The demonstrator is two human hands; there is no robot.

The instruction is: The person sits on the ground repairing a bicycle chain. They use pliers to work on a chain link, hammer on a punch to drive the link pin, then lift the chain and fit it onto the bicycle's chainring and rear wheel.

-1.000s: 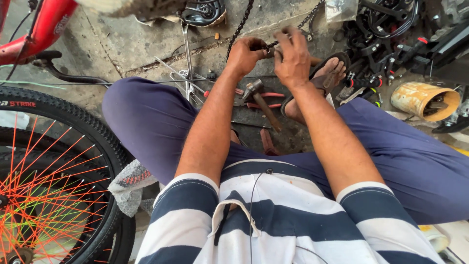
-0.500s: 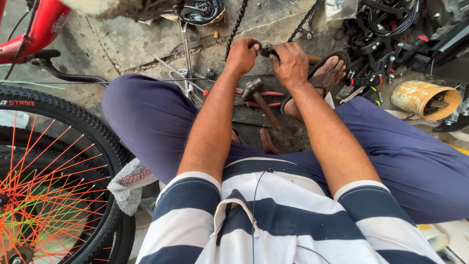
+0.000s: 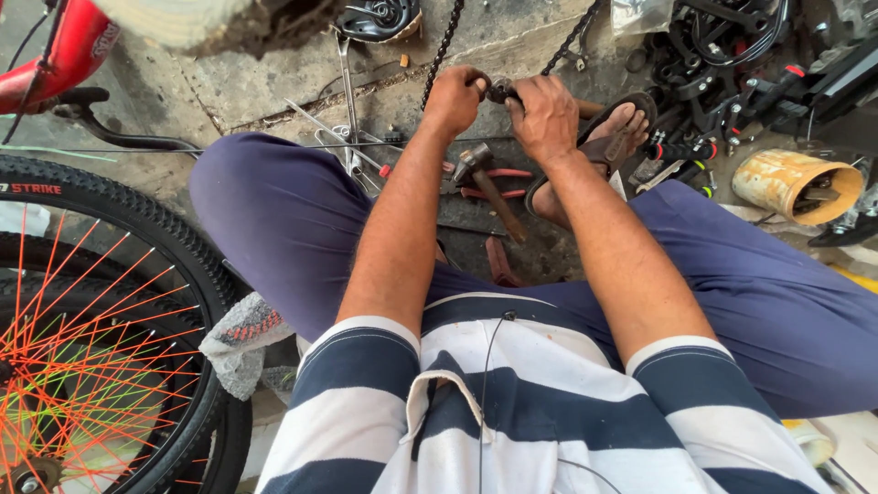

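Bike chain (image 3: 439, 55): dark metal, greasy, matt. Hammer (image 3: 489, 187): dull steel head, worn wooden handle. Pliers (image 3: 494, 183): red plastic grips. Tyre (image 3: 137, 229): matt black knobbly rubber; orange glossy spokes (image 3: 82, 366). Tin can (image 3: 796, 187): rusty metal, peeling paint. Floor (image 3: 265, 82): rough cracked concrete. Trousers (image 3: 274, 220): smooth blue cloth.

Over the last second the left hand (image 3: 455, 96) and the right hand (image 3: 546, 117) drew a little closer together on the small dark tool (image 3: 499, 90) at the bicycle chain (image 3: 443, 46). The right hand's fingers curled tighter over it. The head camera also tipped slightly, so the hands sat a bit lower.
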